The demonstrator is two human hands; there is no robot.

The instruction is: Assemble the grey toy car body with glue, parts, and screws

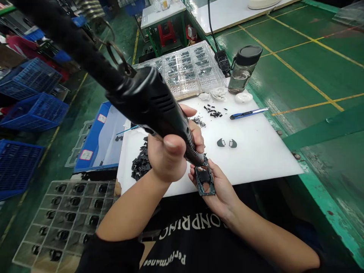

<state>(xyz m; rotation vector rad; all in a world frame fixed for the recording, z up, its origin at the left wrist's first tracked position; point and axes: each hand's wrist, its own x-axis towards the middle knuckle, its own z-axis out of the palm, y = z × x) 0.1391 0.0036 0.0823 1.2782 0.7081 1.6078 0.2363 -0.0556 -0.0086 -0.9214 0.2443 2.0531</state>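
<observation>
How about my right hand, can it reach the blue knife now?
Probably not while holding the black frame, though only small flat pieces lie between your right hand and the blue knife.

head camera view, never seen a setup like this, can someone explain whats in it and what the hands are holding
There is no robot here: the single picture comes from a camera on the person's head, looking forward and down. The left hand grips a black power tool, its nose at the upper end of a small dark frame held in the right hand. On the white board lie a pile of black pieces, two small dark plates and a blue cutter knife.
</observation>
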